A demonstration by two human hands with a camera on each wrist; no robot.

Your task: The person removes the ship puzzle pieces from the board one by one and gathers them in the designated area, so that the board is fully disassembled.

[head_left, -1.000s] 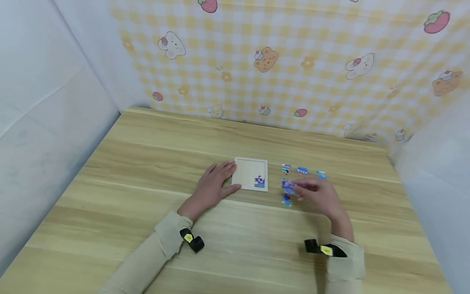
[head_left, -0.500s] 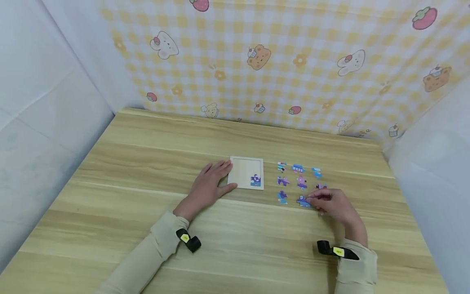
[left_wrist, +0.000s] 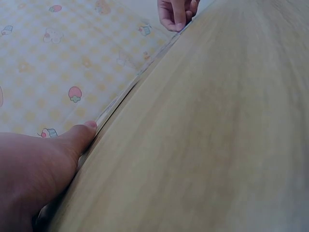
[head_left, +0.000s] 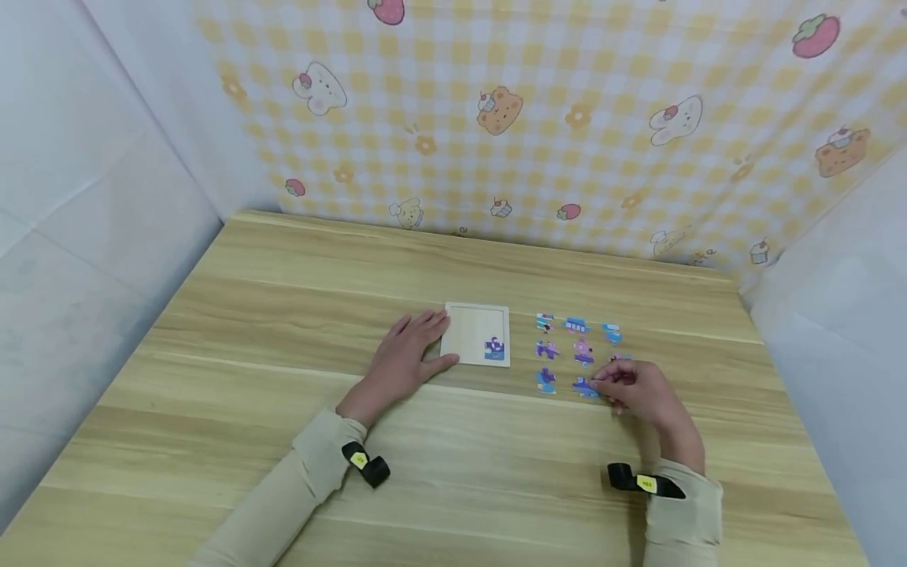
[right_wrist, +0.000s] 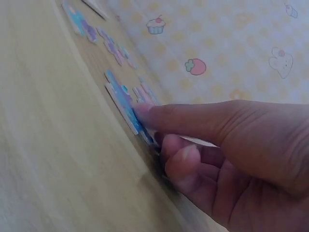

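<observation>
My left hand [head_left: 394, 361] lies with fingers spread at the left edge of a square wooden puzzle tray [head_left: 464, 334]. One purple and blue puzzle piece [head_left: 494, 349] sits in the tray's near right corner. To the tray's right, my right hand [head_left: 641, 390] pinches the edge of a blue and purple puzzle piece [head_left: 584, 387] at table level. In the right wrist view the thumb [right_wrist: 159, 116] lies on that piece [right_wrist: 121, 102], with the other fingers curled beside it. The fingers partly hide the piece's right end.
Several loose puzzle pieces lie in rough rows right of the tray, among them a blue piece [head_left: 576, 324], a pink and purple piece [head_left: 583, 350] and a purple piece [head_left: 546, 381]. A checked cloth [head_left: 538, 142] hangs behind the wooden table [head_left: 453, 472].
My right hand has moved right and nearer from the left column of pieces to the near-row piece, then stayed there. My left hand has stayed at the tray. The head view has shifted slightly.
</observation>
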